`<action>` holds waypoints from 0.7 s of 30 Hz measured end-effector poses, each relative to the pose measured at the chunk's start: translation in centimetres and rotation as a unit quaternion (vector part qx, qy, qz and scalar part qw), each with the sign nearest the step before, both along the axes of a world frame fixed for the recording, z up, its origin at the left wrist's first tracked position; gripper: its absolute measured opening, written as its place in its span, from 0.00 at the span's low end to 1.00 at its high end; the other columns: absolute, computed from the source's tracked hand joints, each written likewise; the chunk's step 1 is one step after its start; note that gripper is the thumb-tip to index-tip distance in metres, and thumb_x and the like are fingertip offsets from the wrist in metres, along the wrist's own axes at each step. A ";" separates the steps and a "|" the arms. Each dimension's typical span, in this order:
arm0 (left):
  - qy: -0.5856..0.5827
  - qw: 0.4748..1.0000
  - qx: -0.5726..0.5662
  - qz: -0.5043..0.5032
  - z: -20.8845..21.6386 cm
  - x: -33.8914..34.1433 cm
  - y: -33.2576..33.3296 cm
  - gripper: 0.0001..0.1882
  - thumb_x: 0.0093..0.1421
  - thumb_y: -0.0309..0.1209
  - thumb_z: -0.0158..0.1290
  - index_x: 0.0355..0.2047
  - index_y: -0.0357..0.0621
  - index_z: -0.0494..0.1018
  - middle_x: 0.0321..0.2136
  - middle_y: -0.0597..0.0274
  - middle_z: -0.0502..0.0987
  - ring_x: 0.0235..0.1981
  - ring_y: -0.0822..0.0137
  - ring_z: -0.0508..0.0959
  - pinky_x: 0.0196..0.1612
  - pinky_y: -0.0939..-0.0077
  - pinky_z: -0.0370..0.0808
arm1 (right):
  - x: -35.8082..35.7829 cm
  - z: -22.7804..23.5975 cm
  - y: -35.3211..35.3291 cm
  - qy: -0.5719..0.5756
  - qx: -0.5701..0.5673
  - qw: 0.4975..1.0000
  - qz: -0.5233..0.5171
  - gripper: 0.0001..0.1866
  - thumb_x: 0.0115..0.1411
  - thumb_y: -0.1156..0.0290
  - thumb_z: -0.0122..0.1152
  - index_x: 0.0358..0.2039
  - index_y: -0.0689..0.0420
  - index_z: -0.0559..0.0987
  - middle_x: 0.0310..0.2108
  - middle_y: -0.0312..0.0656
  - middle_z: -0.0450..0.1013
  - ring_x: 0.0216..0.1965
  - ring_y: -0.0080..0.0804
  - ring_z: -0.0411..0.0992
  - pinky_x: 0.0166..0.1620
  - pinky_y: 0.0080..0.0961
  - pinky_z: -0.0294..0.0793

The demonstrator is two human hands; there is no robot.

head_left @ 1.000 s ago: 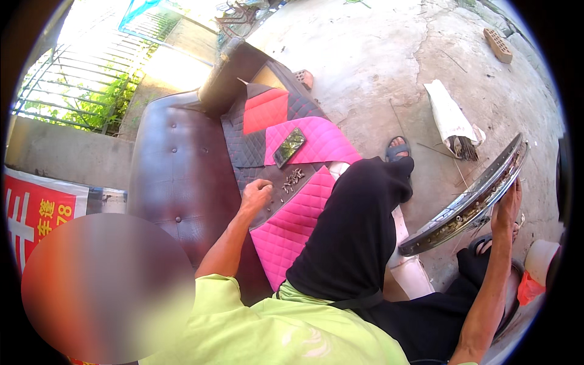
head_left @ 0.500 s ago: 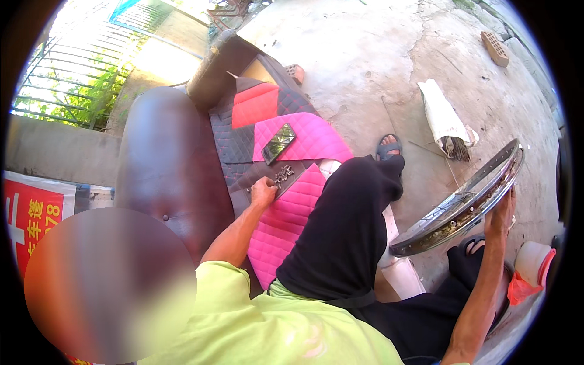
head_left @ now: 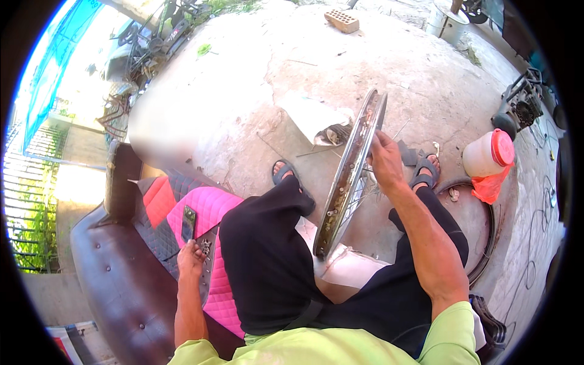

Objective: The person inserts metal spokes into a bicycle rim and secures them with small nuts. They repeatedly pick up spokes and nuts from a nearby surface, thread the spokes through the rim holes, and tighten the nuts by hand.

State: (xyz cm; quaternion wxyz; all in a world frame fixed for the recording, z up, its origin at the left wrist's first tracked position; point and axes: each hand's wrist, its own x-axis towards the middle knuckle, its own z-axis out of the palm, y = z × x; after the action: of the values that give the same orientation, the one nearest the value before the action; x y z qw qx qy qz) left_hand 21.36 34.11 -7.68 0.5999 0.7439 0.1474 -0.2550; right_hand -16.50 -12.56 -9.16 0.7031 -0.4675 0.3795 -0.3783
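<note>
My right hand (head_left: 387,161) is closed around the edge of a metal wheel rim (head_left: 348,182), rusty on its inner channel. The rim stands tilted between my knees, with several thin spokes (head_left: 351,210) showing beside its lower part. My left hand (head_left: 191,258) is over the sofa at my left, fingers pinched together; whatever lies between them is too small to make out. Right beside it is a scatter of small metal fittings (head_left: 207,246) on a dark patch. A phone (head_left: 188,222) lies just beyond that hand on a pink quilted cover (head_left: 210,205).
The brown sofa (head_left: 115,274) runs along my left. On the concrete are a white sack (head_left: 313,118) with dark thin pieces at its mouth, a perforated brick (head_left: 342,22), and a white bucket (head_left: 486,152) with a red bag. A black tyre (head_left: 488,243) lies by my right leg.
The view has swung to the right. The rim in my right hand has gone from lying slanted to a steeper tilt, nearer my middle. My left hand stays beside the small fittings, fingers still pinched.
</note>
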 end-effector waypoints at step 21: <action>-0.378 0.640 -0.216 -0.633 9.8 -22.8 -38.2 0.13 0.56 0.14 0.54 0.42 0.36 0.79 0.37 0.58 0.76 0.37 0.71 0.77 0.37 0.80 0.74 | -1.2 -0.3 -0.5 -0.151 0.118 0.981 0.038 0.11 0.66 0.66 0.55 0.40 0.58 0.81 0.27 0.29 0.73 0.25 0.13 0.62 0.29 0.13 0.61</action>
State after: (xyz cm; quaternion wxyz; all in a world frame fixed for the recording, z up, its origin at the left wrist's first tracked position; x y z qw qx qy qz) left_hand -1.40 -4.10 2.15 0.4391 0.5361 -0.6583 -0.2939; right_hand -17.74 -13.09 -9.46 0.8162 -0.3332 0.2930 -0.3700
